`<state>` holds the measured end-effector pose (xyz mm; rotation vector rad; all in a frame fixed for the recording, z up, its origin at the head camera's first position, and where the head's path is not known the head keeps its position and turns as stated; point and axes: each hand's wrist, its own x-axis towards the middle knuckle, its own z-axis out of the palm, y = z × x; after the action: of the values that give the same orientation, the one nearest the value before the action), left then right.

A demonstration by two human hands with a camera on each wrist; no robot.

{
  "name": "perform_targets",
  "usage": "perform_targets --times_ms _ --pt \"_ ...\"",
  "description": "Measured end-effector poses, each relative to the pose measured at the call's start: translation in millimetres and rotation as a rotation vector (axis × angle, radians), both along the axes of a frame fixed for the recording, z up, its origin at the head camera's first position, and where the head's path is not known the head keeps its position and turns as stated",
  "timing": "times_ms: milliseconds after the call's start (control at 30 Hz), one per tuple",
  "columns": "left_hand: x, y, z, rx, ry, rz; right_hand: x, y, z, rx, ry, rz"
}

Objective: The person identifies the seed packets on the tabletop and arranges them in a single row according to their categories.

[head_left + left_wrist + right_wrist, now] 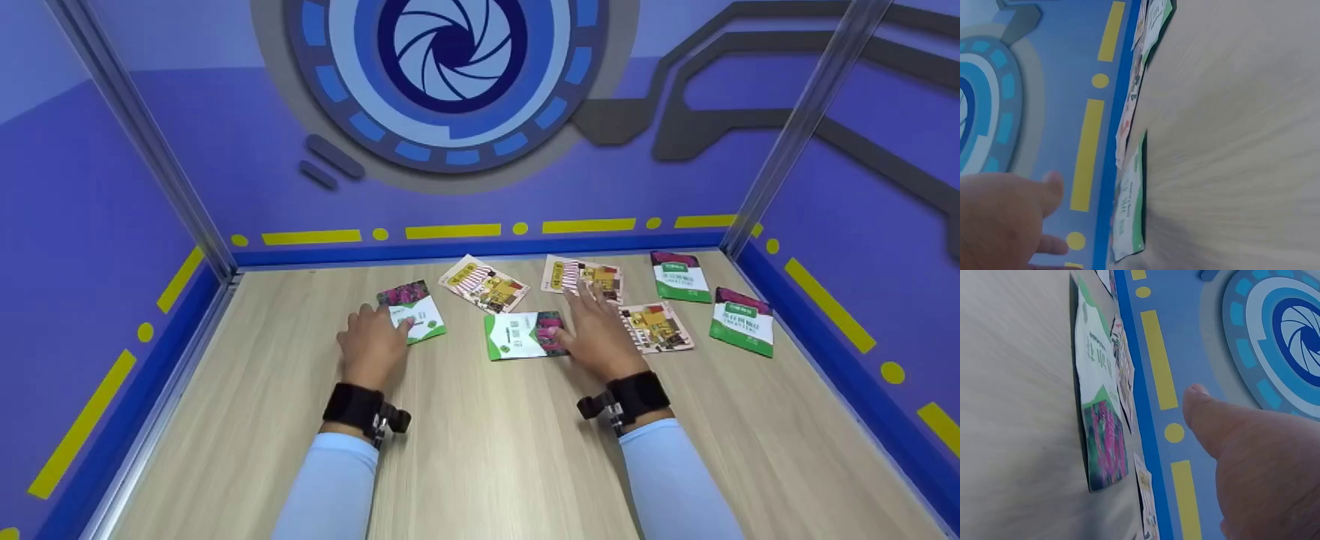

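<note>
My left hand (pixel 373 341) is over the left edge of a green-and-white packet (pixel 426 319) with a pink flower picture, at the left of the group. In the left wrist view its thumb and fingers reach out beside that packet (pixel 1129 211), apart from it. My right hand (pixel 606 341) hovers with spread fingers between a second flower packet (pixel 514 335), lying sideways in the middle, and a beige illustrated packet (pixel 660 328) that it partly covers. Its thumb overlaps the sideways packet's flower end in the head view; the right wrist view shows the thumb (pixel 1207 413) raised clear of it.
Two more beige packets, one left (pixel 484 286) and one right (pixel 570 276), lie near the back edge. At the right are two further green-and-white packets, one behind (pixel 682 279) and one in front (pixel 742 322). Blue printed walls (pixel 487 202) enclose the wooden table (pixel 480 450).
</note>
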<state>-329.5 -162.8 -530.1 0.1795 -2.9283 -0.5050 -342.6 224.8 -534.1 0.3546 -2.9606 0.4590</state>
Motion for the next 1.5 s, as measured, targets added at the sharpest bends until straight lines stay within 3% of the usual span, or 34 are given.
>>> perform_targets --times_ms 233,367,533,1000,1200,1500 --pt "-12.0 -3.9 -13.6 0.112 -0.076 0.101 5.6 -11.1 -5.5 -0.050 -0.098 0.093" --pt "-15.1 -1.3 -26.2 0.098 -0.084 0.143 7.9 -15.2 -8.3 -0.065 -0.130 0.140" --pt "-15.7 -1.0 -35.1 0.072 -0.042 0.172 7.4 -20.0 -11.1 -0.039 -0.144 0.159" --pt "-5.2 -13.4 -27.2 0.170 -0.093 0.137 5.6 -17.5 -20.3 -0.030 -0.154 0.185" --pt "-9.2 -10.2 -27.6 0.151 -0.061 0.148 6.4 -16.4 -19.7 -0.035 -0.152 0.171" --pt "-4.3 -14.2 -27.2 0.266 0.011 0.116 2.2 -14.4 -19.2 -0.041 -0.132 0.192"
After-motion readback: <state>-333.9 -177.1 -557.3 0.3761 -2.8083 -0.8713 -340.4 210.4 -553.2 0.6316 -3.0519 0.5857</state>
